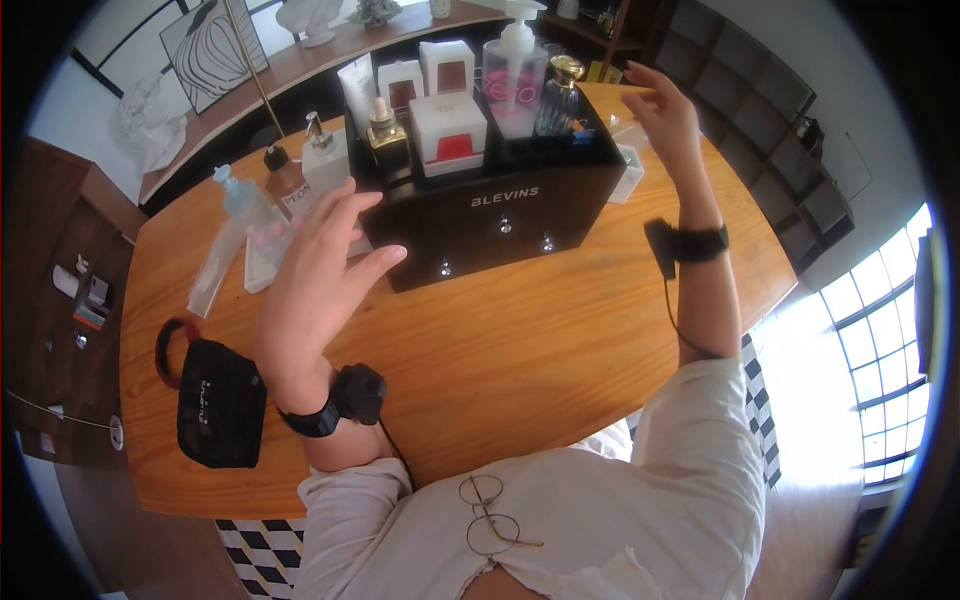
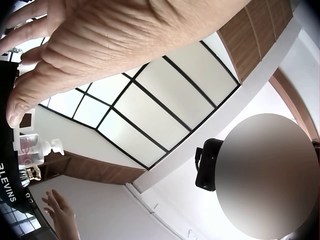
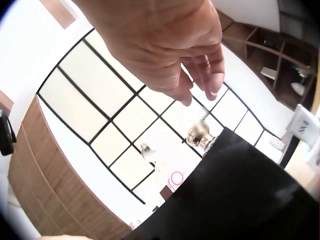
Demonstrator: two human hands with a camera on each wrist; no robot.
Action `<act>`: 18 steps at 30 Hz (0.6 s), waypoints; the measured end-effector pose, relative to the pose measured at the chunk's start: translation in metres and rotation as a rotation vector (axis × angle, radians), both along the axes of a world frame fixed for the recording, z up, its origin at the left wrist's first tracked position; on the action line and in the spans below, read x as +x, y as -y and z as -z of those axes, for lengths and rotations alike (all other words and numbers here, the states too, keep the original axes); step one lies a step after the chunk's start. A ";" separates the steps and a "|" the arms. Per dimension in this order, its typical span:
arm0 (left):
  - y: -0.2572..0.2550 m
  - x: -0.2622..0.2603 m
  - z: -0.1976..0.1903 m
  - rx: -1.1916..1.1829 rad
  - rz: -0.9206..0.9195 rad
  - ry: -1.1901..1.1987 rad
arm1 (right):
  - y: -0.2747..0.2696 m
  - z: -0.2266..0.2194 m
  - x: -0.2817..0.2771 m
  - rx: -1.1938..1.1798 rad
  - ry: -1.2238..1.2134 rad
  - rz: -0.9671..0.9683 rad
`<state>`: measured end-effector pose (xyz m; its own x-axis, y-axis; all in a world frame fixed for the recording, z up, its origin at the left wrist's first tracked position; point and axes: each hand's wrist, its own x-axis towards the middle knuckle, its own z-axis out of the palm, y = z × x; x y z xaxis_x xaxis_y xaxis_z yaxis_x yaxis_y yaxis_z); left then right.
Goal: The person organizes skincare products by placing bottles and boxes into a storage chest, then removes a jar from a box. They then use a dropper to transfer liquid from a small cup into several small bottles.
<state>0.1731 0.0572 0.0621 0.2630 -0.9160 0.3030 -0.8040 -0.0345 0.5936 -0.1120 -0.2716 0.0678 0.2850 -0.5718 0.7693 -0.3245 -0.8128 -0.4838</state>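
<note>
A black organizer box [image 1: 470, 225] lettered BLEVINS, with small shiny knobs, stands on the table. My left hand [image 1: 320, 275] hovers at its left front corner, thumb and fingers apart and nothing between them. Beyond the box's right side my right hand [image 1: 665, 115] is raised with loosely bent fingers, holding nothing. In the right wrist view its fingertips [image 3: 212, 92] hang above the gold cap [image 3: 199, 131] of a perfume bottle [image 1: 558, 105]. Beside that bottle stands a clear pump bottle [image 1: 513, 90]. White boxes [image 1: 447, 130], a white tube [image 1: 358, 90] and a gold dropper bottle [image 1: 384, 130] fill the top's left part.
Left of the box are a blue-topped pump bottle [image 1: 245, 205], a brown bottle [image 1: 285, 180] and a white pump bottle [image 1: 325, 160]. A black pouch [image 1: 220, 410] lies near the left table edge. A small white box [image 1: 628, 175] sits right of the organizer.
</note>
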 end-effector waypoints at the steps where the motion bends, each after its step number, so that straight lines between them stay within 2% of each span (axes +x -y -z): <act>1: 0.000 0.000 0.000 0.000 0.003 0.004 | -0.016 0.008 -0.011 0.091 0.125 -0.045; 3: 0.000 -0.001 0.001 -0.006 0.004 0.014 | -0.036 0.026 -0.034 0.265 0.166 0.100; 5: -0.001 -0.001 0.002 -0.008 -0.007 0.005 | -0.038 0.062 -0.049 0.303 0.190 0.222; 7: 0.000 -0.002 0.002 -0.016 -0.018 0.005 | -0.033 0.101 -0.063 0.462 0.134 0.363; 10: 0.002 -0.009 0.001 -0.020 -0.051 0.025 | -0.033 0.151 -0.056 0.599 0.274 0.198; 18: 0.012 -0.014 0.009 -0.050 -0.153 0.207 | -0.047 0.167 -0.024 0.500 0.067 0.015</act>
